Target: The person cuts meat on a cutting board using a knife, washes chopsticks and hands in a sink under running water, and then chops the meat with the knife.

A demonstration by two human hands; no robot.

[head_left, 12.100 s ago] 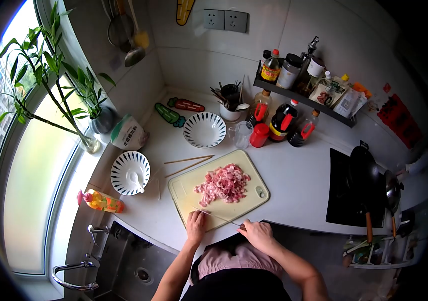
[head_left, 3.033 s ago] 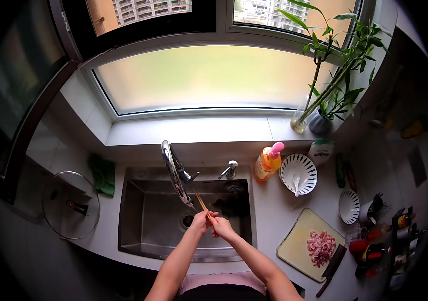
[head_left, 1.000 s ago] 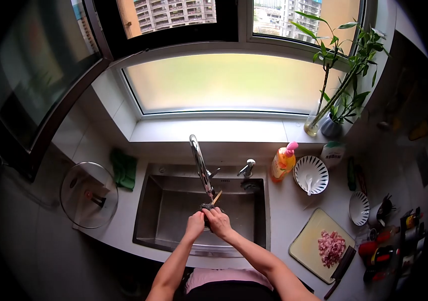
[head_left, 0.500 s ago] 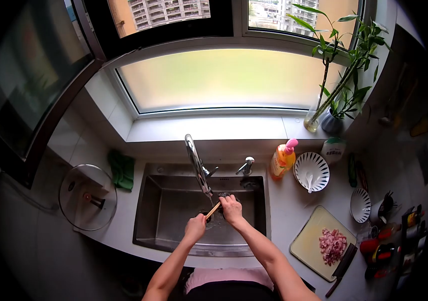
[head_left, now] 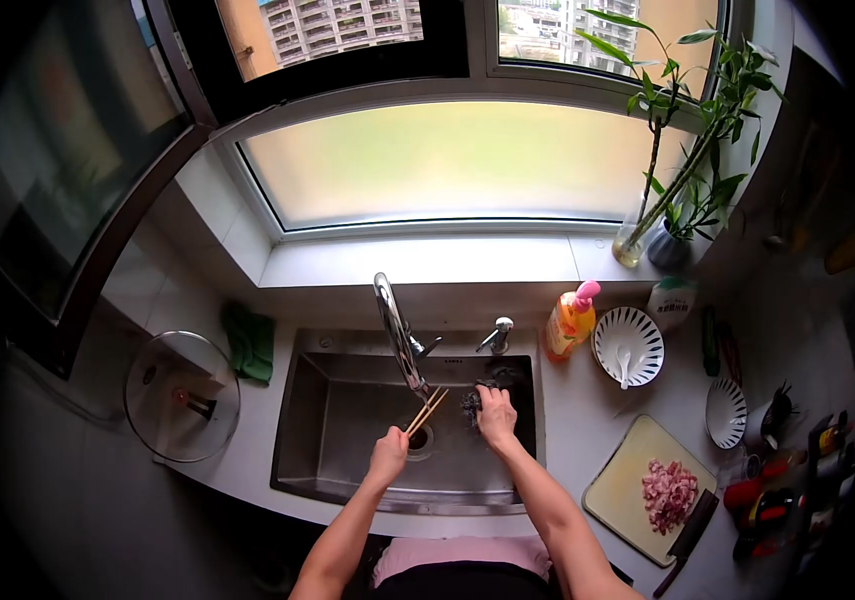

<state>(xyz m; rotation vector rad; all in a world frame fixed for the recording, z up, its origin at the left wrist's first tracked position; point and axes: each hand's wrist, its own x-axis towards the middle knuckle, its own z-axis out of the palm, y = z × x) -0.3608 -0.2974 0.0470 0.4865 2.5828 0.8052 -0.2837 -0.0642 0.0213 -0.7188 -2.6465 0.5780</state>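
My left hand [head_left: 388, 455] is closed around one end of a pair of chopsticks [head_left: 428, 410], whose free ends point up and right beneath the spout of the faucet [head_left: 394, 325]. Over the right side of the steel sink [head_left: 347, 475], my right hand [head_left: 495, 414] grips a dark, tangled scrubber [head_left: 471, 402] that looks like steel wool. The two hands are apart. Below the chopsticks lies the sink drain [head_left: 421, 440].
On the right stand a pump bottle [head_left: 571, 322], a striped bowl [head_left: 607, 345] with a white spoon, and a cutting board [head_left: 617, 485] with chopped meat [head_left: 667, 495] and a knife [head_left: 691, 528]. A glass lid [head_left: 182, 430] and green cloth [head_left: 248, 342] lie left.
My right hand has moved right, taking the scrubber off the chopsticks. The chopsticks now show along their length and spread slightly at the tips. My left hand has shifted slightly left.
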